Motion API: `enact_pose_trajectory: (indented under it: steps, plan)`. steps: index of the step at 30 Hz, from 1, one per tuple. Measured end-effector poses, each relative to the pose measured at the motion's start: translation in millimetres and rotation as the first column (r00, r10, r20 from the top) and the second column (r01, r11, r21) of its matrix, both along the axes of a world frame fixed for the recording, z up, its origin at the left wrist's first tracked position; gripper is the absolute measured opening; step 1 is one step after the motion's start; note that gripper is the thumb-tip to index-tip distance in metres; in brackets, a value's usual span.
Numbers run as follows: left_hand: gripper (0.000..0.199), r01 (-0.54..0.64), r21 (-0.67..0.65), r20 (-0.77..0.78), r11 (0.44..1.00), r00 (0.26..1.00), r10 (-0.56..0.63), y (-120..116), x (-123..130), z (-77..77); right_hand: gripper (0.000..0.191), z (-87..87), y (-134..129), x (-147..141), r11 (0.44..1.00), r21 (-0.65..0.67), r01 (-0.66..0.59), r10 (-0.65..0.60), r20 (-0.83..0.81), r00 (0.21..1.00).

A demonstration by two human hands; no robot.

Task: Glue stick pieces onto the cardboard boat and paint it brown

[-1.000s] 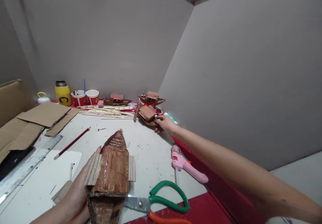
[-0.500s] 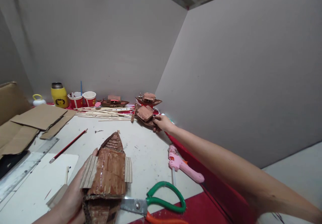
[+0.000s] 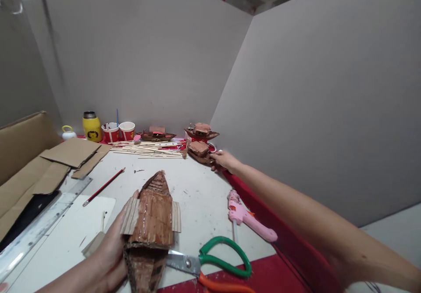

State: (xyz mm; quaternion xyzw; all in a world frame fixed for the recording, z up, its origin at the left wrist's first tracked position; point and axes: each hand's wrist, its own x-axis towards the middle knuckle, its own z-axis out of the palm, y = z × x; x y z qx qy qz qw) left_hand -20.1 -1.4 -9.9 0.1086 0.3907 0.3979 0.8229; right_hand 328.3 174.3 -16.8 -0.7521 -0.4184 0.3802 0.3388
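My left hand (image 3: 113, 244) is closed round the left side of a brown cardboard model boat (image 3: 154, 218). Its roof has a shiny streak, and unpainted corrugated strips stick out on both sides. Far across the table, my right hand (image 3: 225, 160) grips the near end of a smaller brown model boat (image 3: 199, 149); its fingertips are partly hidden. Scissors (image 3: 194, 264) with one green and one orange handle lie beside the larger boat, their blade tips hidden behind it. Below my right forearm rests a pink glue gun (image 3: 245, 218).
Two more model boats (image 3: 157, 133) stand along the back wall. Thin sticks (image 3: 148, 149), paper cups (image 3: 127, 130) and a yellow bottle (image 3: 92, 127) are at the back. On the left are cardboard pieces (image 3: 70, 152), a pencil (image 3: 104, 186) and a metal ruler (image 3: 42, 223).
The camera has turned slightly left, so everything appears further right. The small boat in my right hand has tilted flatter. My left hand keeps its hold on the larger boat.
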Motion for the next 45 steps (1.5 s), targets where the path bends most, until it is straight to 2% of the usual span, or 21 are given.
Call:
enact_pose_trajectory:
  steps: [6, 9, 11, 15, 19, 24, 26, 29, 33, 37, 41, 43, 45]
  plan:
    - [0.033, -0.046, 0.069, 0.001, 0.997, 0.999, 0.046, 0, -1, -2.3, 0.035, 25.0, -40, -2, 0.989, 0.148, 0.019, -0.027, 0.052, 0.998]
    - [0.038, -0.035, 0.093, -0.028, 0.995, 0.999, 0.038, 0, -1, -4.1, 0.033, 38.1, -72, -17, 0.959, 0.282, -0.035, 0.01, 0.089, 0.996]
    - [0.041, -0.026, 0.124, -0.041, 0.992, 0.999, 0.031, 0, 0, -4.8, 0.032, 43.7, -98, -33, 0.919, 0.381, -0.104, 0.061, 0.123, 0.991]
    - [0.041, -0.024, 0.205, 0.013, 0.979, 1.0, 0.022, 0, 1, -4.9, 0.037, 47.3, -152, -75, 0.788, 0.542, -0.294, 0.202, 0.223, 0.954]
    - [0.042, -0.037, 0.223, 0.037, 0.974, 0.999, 0.03, -2, 2, -4.5, 0.03, 46.6, -190, -113, 0.663, 0.614, -0.427, 0.273, 0.333, 0.902]
    - [0.041, -0.018, 0.282, 0.066, 0.959, 0.998, -0.001, -4, 4, -2.1, 0.021, 44.1, -208, -144, 0.348, 0.689, -0.635, 0.224, 0.597, 0.77]
    - [0.042, -0.015, 0.289, 0.059, 0.957, 0.998, -0.003, -4, 4, -1.2, 0.022, 42.9, -211, -152, 0.29, 0.678, -0.676, 0.191, 0.651, 0.734]
    - [0.045, -0.029, 0.292, 0.06, 0.956, 0.998, 0.012, -4, 4, -0.7, 0.027, 40.8, -215, -160, 0.235, 0.664, -0.709, 0.16, 0.693, 0.703]
    - [0.048, -0.023, 0.273, 0.055, 0.962, 0.998, 0.008, -4, 3, -0.5, 0.031, 36.1, -214, -162, 0.206, 0.689, -0.695, 0.147, 0.68, 0.718]
    - [0.048, -0.019, 0.259, 0.045, 0.966, 0.999, 0.008, -6, 4, 0.8, 0.027, 28.0, -208, -157, 0.262, 0.744, -0.615, 0.127, 0.605, 0.786]
    - [0.048, -0.024, 0.262, 0.039, 0.965, 0.999, 0.015, -8, 4, 4.6, 0.025, 19.1, -203, -153, 0.308, 0.76, -0.572, 0.144, 0.557, 0.818]
    - [0.05, -0.007, 0.259, 0.028, 0.966, 1.0, 0.0, -9, 3, 6.7, 0.025, 16.0, -202, -153, 0.303, 0.764, -0.57, 0.164, 0.548, 0.821]
    - [0.052, 0.006, 0.244, 0.009, 0.97, 1.0, -0.008, -9, 2, 8.1, 0.025, 14.4, -200, -153, 0.275, 0.764, -0.583, 0.182, 0.554, 0.812]
